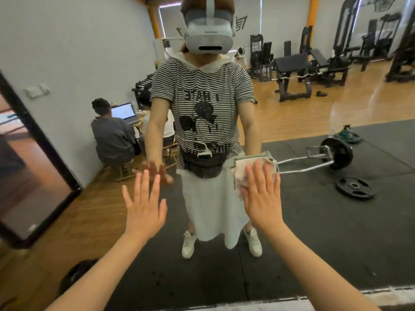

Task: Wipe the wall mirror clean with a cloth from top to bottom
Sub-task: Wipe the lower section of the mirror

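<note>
The wall mirror fills almost the whole view and reflects a gym and my own figure. My right hand lies flat with straight fingers on a folded pale cloth and presses it against the glass at about waist height of my reflection. My left hand is spread open, fingers straight, with its fingertips at or very near the glass; it holds nothing.
The mirror's bottom edge and a pale ledge run along the lower right. A black-framed panel stands at the left. In the reflection: seated people with a laptop, weight machines, a barbell and plates on black mats.
</note>
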`<state>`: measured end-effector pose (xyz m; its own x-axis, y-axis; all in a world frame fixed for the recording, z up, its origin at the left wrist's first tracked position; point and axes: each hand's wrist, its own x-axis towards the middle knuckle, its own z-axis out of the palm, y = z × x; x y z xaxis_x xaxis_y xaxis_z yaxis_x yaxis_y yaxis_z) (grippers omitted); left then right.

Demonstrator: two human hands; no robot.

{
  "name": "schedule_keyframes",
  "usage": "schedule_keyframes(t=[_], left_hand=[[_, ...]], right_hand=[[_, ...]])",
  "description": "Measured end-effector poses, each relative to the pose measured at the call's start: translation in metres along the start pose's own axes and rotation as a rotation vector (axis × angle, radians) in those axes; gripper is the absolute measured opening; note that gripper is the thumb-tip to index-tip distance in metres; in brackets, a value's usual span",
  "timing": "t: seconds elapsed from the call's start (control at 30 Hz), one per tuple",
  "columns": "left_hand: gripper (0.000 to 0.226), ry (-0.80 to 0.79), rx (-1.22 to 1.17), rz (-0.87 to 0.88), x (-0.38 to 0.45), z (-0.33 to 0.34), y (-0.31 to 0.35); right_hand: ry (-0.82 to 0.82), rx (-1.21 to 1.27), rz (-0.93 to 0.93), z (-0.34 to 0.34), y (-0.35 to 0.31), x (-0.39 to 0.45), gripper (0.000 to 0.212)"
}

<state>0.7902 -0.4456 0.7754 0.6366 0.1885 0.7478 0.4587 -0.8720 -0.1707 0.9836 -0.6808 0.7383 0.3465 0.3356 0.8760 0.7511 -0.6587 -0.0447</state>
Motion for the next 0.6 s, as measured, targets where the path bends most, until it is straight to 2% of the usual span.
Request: schedule_keyframes(t=[0.1,0.2,0.47,0.6], left_hand=[[0.069,0.002,0.058,-0.104,0.001,0.001,-0.042],[0.071,0.003,0.103,-0.079,0.002,0.009,-0.065],[0.084,0.229,0.062,0.028,0.01,0.044,-0.073],[0.071,0.342,0.08,0.058,0.01,0.055,-0.075]], right_hand=[[0.01,-0.036,-0.115,0.005,0.007,0.006,0.056],[0.026,-0.037,-0.191,0.014,0.015,0.012,0.057],[0.148,-0.033,-0.116,0.032,-0.002,0.017,0.06],[0.166,-0.013,-0.098,0.041,-0.028,0.021,0.058]])
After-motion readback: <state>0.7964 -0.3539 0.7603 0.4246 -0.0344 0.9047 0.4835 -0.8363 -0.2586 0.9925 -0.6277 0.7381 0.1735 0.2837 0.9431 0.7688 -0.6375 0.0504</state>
